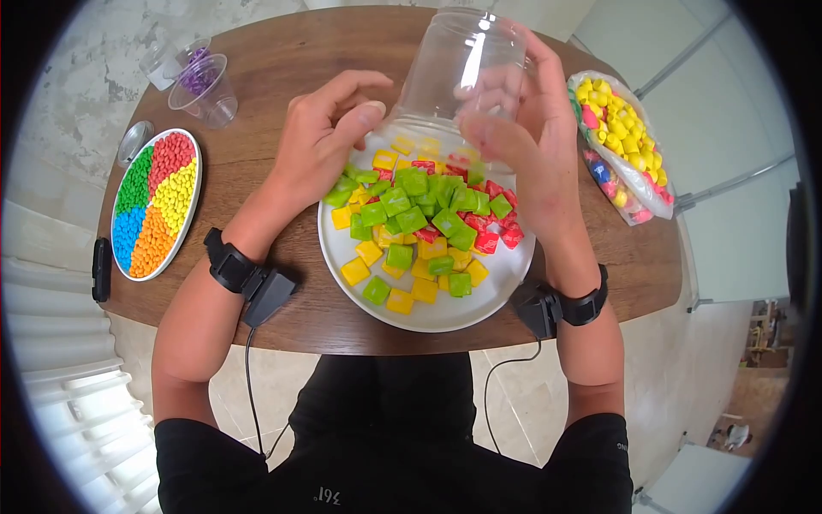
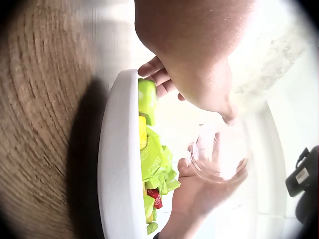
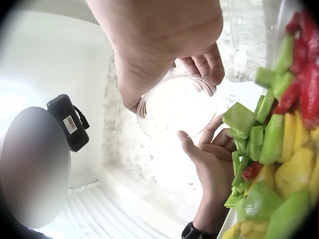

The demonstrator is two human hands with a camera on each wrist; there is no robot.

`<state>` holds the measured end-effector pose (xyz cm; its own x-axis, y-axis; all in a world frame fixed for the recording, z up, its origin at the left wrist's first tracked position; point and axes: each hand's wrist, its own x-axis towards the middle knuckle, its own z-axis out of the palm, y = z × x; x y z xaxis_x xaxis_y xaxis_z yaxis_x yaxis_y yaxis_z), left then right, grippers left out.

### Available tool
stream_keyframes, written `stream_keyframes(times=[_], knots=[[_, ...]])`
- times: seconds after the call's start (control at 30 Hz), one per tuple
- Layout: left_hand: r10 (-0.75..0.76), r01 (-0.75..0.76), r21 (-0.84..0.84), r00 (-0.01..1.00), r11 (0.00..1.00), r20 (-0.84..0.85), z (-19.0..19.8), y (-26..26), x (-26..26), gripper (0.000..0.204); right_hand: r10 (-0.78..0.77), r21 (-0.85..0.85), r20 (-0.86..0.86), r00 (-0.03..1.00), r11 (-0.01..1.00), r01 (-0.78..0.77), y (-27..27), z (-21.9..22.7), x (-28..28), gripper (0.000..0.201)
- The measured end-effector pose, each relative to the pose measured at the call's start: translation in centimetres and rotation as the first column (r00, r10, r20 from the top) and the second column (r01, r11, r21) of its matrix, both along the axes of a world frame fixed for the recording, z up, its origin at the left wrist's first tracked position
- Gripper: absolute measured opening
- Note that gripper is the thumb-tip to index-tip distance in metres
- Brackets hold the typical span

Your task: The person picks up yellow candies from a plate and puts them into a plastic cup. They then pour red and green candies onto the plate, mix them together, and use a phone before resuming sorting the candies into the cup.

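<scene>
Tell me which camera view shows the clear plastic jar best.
The head view: the clear plastic jar shows end to end there, wall included, held in the right hand. The left wrist view shows it smaller and washed out; the right wrist view shows mainly a round rim, the wall hard to make out.

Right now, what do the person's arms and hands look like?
Short black sleeves; the right sleeve bears pale lettering. Left hand and right hand are bare. Each wrist wears a black strap with a dark, boxy device trailing a thin black cable.
</scene>
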<state>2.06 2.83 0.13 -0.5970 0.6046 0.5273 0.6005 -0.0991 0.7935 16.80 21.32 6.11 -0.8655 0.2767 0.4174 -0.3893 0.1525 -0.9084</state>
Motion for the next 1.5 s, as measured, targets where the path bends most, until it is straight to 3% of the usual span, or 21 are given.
stream_keyframes(times=[0.13, 0.17, 0.23, 0.3, 0.37, 0.43, 0.53, 0.6, 0.7, 0.77, 0.83, 0.9, 0.93, 1.0, 1.03, 1.1, 1.13, 1.23, 1.37, 1.43, 1.5], knots=[[0.010, -0.011, -0.034, 0.999, 0.999, -0.032, 1.2, -0.3, -0.1, 0.047, -0.049, -0.123, 0.112, 0.992, 0.990, 0.063, 0.3, -0.3, -0.5, 0.072], [0.030, -0.027, 0.039, 0.996, 0.999, -0.088, 1.5, -0.1, 0.1, 0.055, -0.051, -0.120, 0.111, 0.993, 0.991, 0.064, 0.7, -0.4, -0.6, 0.072], [0.054, -0.038, 0.116, 0.988, 0.993, -0.144, 2.3, 0.2, 0.8, 0.064, 0.138, -0.389, 0.244, 0.960, 0.921, -0.034, 1.6, -0.6, -0.8, 0.074], [0.076, -0.098, -0.029, 0.903, 0.995, -0.424, 3.3, 0.3, 1.5, 0.099, 0.186, -0.449, 0.278, 0.942, 0.892, -0.043, 1.9, -0.8, -0.9, 0.074], [0.078, -0.103, -0.021, 0.855, 0.994, -0.513, 3.7, 0.6, 2.0, 0.102, 0.239, -0.508, 0.309, 0.921, 0.860, -0.053, 1.7, -0.7, -1.0, 0.074], [0.082, -0.112, -0.014, 0.801, 0.994, -0.593, 3.7, 0.9, 2.2, 0.105, 0.331, -0.429, 0.387, 0.861, 0.891, -0.149, 1.1, -0.4, -0.6, 0.075], [0.135, -0.114, 0.075, 0.721, 0.991, -0.680, 3.3, 0.9, 2.0, 0.074, 0.309, -0.351, 0.434, 0.846, 0.923, -0.158, 0.2, -0.4, -0.4, 0.070], [0.023, -0.034, -0.004, 0.765, 0.999, -0.644, 3.1, 0.6, 2.3, 0.079, 0.265, -0.284, 0.475, 0.839, 0.949, -0.139, 0.4, -0.2, -0.2, 0.067], [0.006, -0.058, -0.067, 0.794, 0.996, -0.608, 3.6, -0.3, 2.7, 0.081, 0.227, -0.177, 0.442, 0.868, 0.970, -0.164, 0.3, 0.1, -0.1, 0.059], [0.069, -0.139, -0.067, 0.784, 0.988, -0.617, 3.5, -0.6, 2.2, 0.080, -0.048, -0.045, 0.272, 0.961, 0.997, 0.062, -0.3, -0.8, -0.4, 0.049], [0.134, -0.223, -0.065, 0.768, 0.973, -0.626, 3.1, -0.6, 1.0, 0.078, -0.078, 0.023, 0.250, 0.965, 0.997, 0.075, 0.1, -0.4, -0.3, 0.045], [0.184, -0.198, -0.032, 0.950, 0.980, -0.254, 2.0, -0.5, -1.2, 0.075, -0.098, 0.089, 0.225, 0.969, 0.993, 0.080, 0.3, 0.2, 0.1, 0.043], [0.230, -0.241, -0.021, 0.945, 0.970, -0.234, 1.4, -0.8, -2.6, 0.074, -0.096, 0.341, 0.194, 0.976, 0.940, 0.025, 0.2, 0.5, 0.6, 0.047], [0.287, -0.286, 0.025, 0.952, 0.958, -0.108, 0.0, -1.1, -5.0, 0.080, -0.035, 0.742, 0.173, 0.984, 0.662, -0.107, 0.2, 0.8, 1.7, 0.075], [0.283, -0.283, -0.001, 0.959, 0.959, -0.015, -0.7, -1.2, -6.0, 0.082, -0.030, 0.741, 0.168, 0.985, 0.663, -0.106, -0.2, 0.8, 2.1, 0.075], [0.297, -0.300, -0.062, 0.953, 0.952, -0.055, -1.3, -1.4, -6.5, 0.084, 0.093, 0.772, 0.372, 0.924, 0.521, -0.363, -1.1, 0.6, 3.0, 0.096], [0.304, -0.314, -0.121, 0.948, 0.942, -0.092, -1.7, -1.4, -6.7, 0.086, 0.071, 0.789, 0.432, 0.899, 0.454, -0.414, -1.3, -0.4, 3.1, 0.118], [0.284, -0.279, -0.206, 0.959, 0.938, -0.006, -2.4, -1.2, -7.2, 0.087, 0.025, 0.829, 0.411, 0.911, 0.406, -0.385, -1.7, -1.0, 3.1, 0.115], [0.292, -0.286, -0.236, 0.956, 0.929, -0.011, -2.5, -1.3, -7.2, 0.088, 0.026, 0.800, 0.449, 0.893, 0.434, -0.415, -1.7, -0.8, 3.4, 0.113], [0.280, -0.273, -0.269, 0.960, 0.924, -0.010, -2.3, -1.3, -6.7, 0.072, -0.013, 0.826, 0.421, 0.907, 0.418, -0.378, -1.5, -1.1, 3.6, 0.112], [0.279, -0.273, -0.251, 0.960, 0.929, -0.013, -2.4, -1.2, -6.7, 0.080, -0.011, 0.826, 0.428, 0.904, 0.411, -0.386, -1.5, -1.0, 3.6, 0.112]])
